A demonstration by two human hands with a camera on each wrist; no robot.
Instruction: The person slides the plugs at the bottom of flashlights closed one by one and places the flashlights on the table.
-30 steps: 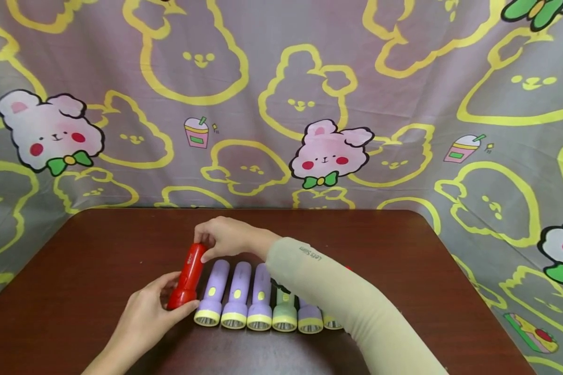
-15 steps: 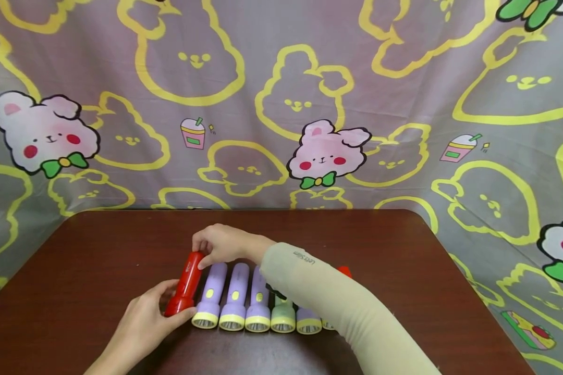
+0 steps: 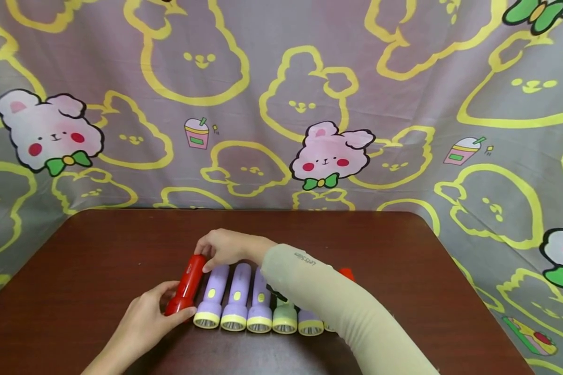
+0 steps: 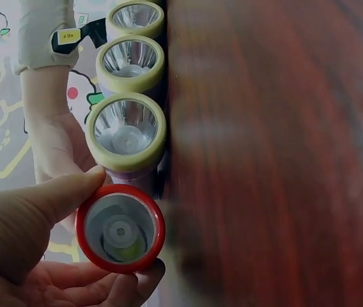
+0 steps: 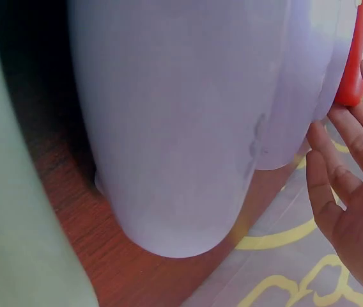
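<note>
A red flashlight (image 3: 190,278) is at the left end of a row of flashlights, its lens end toward me. My left hand (image 3: 143,312) grips its head between thumb and fingers; the left wrist view shows the round lens (image 4: 121,231) in that grasp. At the tail, my right hand (image 3: 226,247) holds it with thumb and fingers. Beside it lie purple flashlights (image 3: 213,291) with yellow rims, then a green flashlight (image 3: 284,315) and another purple flashlight (image 3: 310,324). My right sleeve hides much of the row's right part. In the right wrist view, a purple barrel (image 5: 175,128) fills the middle.
The row lies on a dark brown wooden table (image 3: 98,250). A red piece (image 3: 347,273) shows behind my right sleeve (image 3: 338,297), its kind hidden. A patterned cloth (image 3: 262,104) hangs behind the table and at its sides.
The red flashlight's tail has come down a little toward the table, and my right hand with it. My left hand keeps its grip on the head, slightly lower than before.
</note>
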